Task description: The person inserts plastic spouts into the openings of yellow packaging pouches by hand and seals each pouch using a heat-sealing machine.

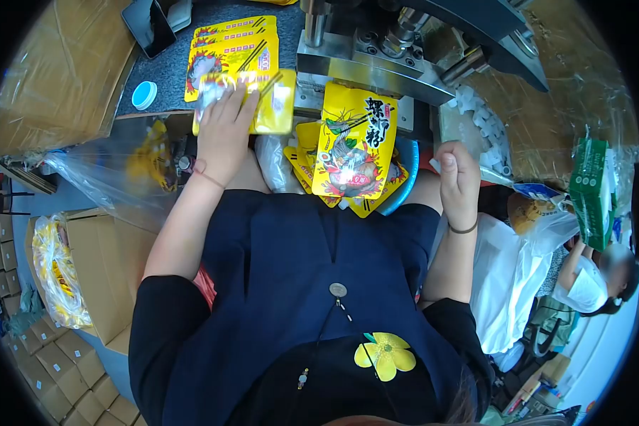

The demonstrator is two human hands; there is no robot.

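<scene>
My left hand (226, 128) is on a yellow noodle packet (275, 106), its fingers laid across the face; the packet is blurred by motion. Just beyond it, several similar packets (227, 53) overlap in a fanned stack on the dark worktop. My right hand (459, 181) is closed, thumb on top, with a small white piece (435, 165) showing at its fingertips; most of that piece is hidden. Between my hands, a yellow packet with large black characters (355, 142) lies under the metal press (376, 60), over more packets above my lap.
A tray of small white plastic pieces (479, 117) sits right of the press. On the worktop's left are a blue-white round lid (144, 95) and a black phone-like object (148, 28). A blue basin (408, 188) is under the packets. Another person (589, 280) is at far right.
</scene>
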